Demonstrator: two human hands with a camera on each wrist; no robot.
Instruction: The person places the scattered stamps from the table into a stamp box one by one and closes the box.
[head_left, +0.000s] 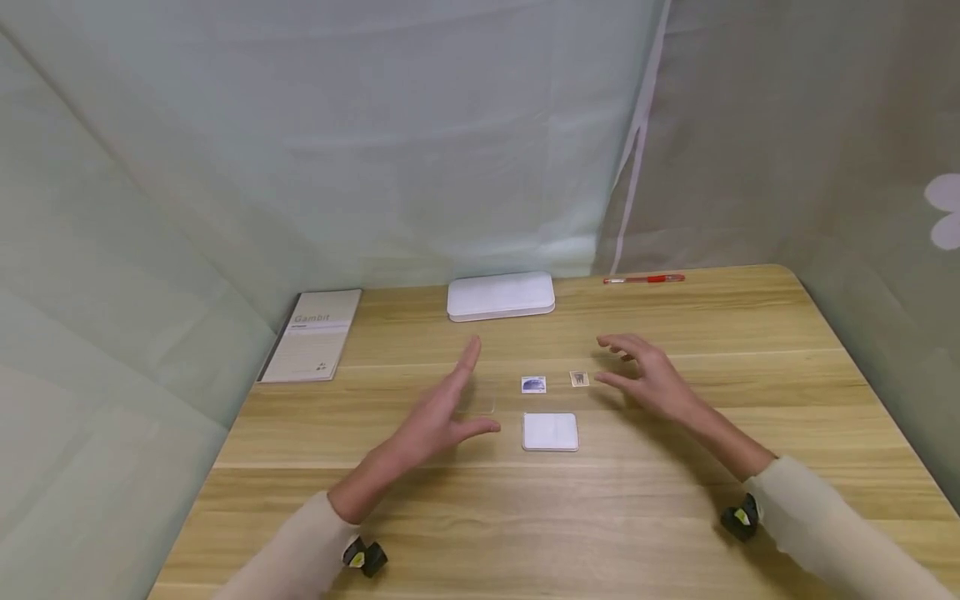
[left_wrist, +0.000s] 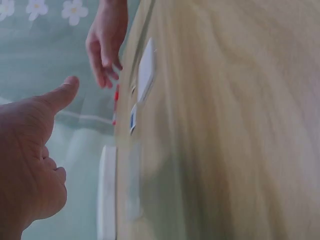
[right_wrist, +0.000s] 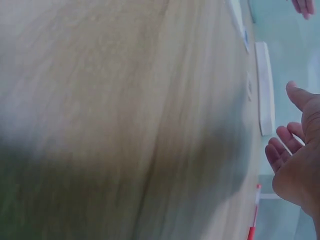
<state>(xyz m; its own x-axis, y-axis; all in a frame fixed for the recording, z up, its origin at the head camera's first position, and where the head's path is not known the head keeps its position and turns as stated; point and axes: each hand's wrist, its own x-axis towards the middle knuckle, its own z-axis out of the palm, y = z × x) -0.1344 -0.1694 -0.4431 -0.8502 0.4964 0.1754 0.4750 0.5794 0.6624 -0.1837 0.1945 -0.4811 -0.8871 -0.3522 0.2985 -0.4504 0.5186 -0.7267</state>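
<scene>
My left hand (head_left: 435, 421) hovers over the table with thumb and fingers spread, holding nothing. Just beyond it lies a thin transparent sheet (head_left: 480, 400), partly hidden by the hand; its pale shape also shows in the left wrist view. My right hand (head_left: 651, 382) is held over the table too, fingers loosely bent and thumb apart, with nothing in its grasp. Its thumb points toward a small tan stamp (head_left: 579, 378) with a dark picture. A blue-and-white stamp (head_left: 533, 385) lies between the hands. Nearer to me is a small white rectangular piece (head_left: 551, 432) with rounded corners.
At the back edge of the wooden table (head_left: 570, 525) sits a flat white case (head_left: 501, 296). Right of it lies a red pen (head_left: 645, 279). A notebook (head_left: 311, 335) marked "Gambit" rests at the back left. Hanging fabric (head_left: 420, 150) encloses the back and sides.
</scene>
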